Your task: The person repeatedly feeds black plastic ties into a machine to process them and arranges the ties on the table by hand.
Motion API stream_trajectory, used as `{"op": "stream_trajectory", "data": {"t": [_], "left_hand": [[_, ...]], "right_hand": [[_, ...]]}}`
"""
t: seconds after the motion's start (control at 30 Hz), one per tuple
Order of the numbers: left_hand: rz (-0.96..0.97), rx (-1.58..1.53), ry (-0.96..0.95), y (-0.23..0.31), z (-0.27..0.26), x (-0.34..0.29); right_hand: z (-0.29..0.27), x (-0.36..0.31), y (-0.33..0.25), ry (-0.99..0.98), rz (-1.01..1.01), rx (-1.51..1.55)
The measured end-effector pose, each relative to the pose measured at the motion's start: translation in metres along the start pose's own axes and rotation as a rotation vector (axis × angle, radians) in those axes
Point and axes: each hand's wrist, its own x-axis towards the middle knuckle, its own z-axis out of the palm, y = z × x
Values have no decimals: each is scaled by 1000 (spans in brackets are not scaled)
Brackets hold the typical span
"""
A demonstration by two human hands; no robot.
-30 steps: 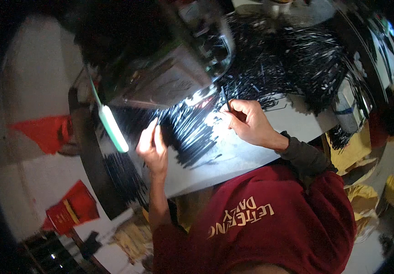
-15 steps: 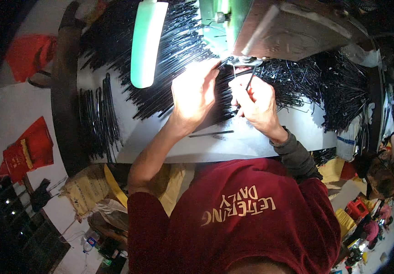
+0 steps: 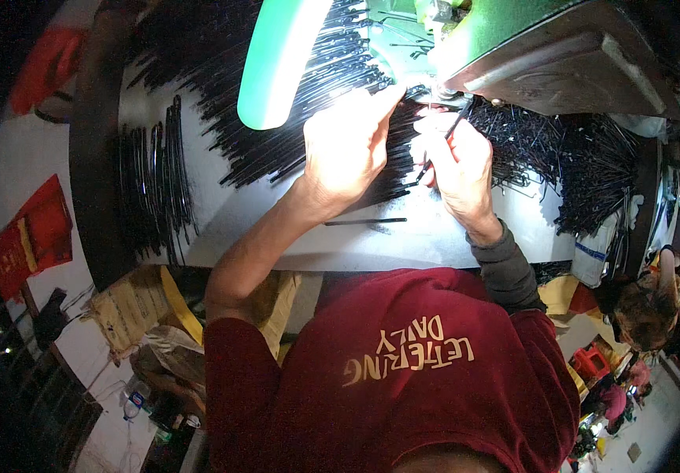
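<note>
Under the bright lamp, both hands meet just below the head of a green machine (image 3: 505, 39). My right hand (image 3: 466, 169) is closed around a thin black rod (image 3: 457, 124), tilted with its upper end close to the machine's working point. My left hand (image 3: 345, 154) has its fingers pinched together, their tips reaching to the same spot from the left; glare hides what they hold, if anything. Behind and beside the left hand lies a large heap of black rods (image 3: 253, 150). One loose black rod (image 3: 365, 221) rests on the white table (image 3: 269, 254) in front of the hands.
A white-green lamp (image 3: 277, 71) hangs over the rods left of the machine. A separate bundle of rods (image 3: 155, 181) lies at the table's left end, and tangled black rods (image 3: 600, 173) pile up on the right. Another person (image 3: 647, 303) is at the far right.
The whole view has shifted a little, the machine now further right. The black rod in my right hand has changed its tilt. Both hands stay at the machine's working point.
</note>
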Motion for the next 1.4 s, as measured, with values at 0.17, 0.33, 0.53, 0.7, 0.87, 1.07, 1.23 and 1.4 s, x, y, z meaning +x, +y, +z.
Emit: {"op": "stream_trajectory", "data": {"t": [0.17, 0.33, 0.53, 0.7, 0.87, 1.07, 1.23, 1.4], "left_hand": [[92, 62, 71, 0, 11, 7], [298, 67, 166, 3, 14, 20], [299, -70, 85, 6, 8, 22], [244, -155, 58, 8, 7, 24], [241, -57, 97, 7, 12, 22], [169, -26, 14, 7, 9, 19], [242, -68, 77, 6, 8, 22], [205, -29, 55, 5, 12, 21]], "right_hand": [[-6, -2, 0, 19, 11, 64], [-14, 0, -5, 61, -15, 35], [-15, 3, 1, 62, -76, -1], [-13, 4, 6, 90, -75, 31], [-12, 3, 11, 90, -115, 14], [-11, 4, 12, 95, -138, 20], [-12, 4, 14, 94, -158, 11], [-11, 3, 14, 109, -150, 5]]}}
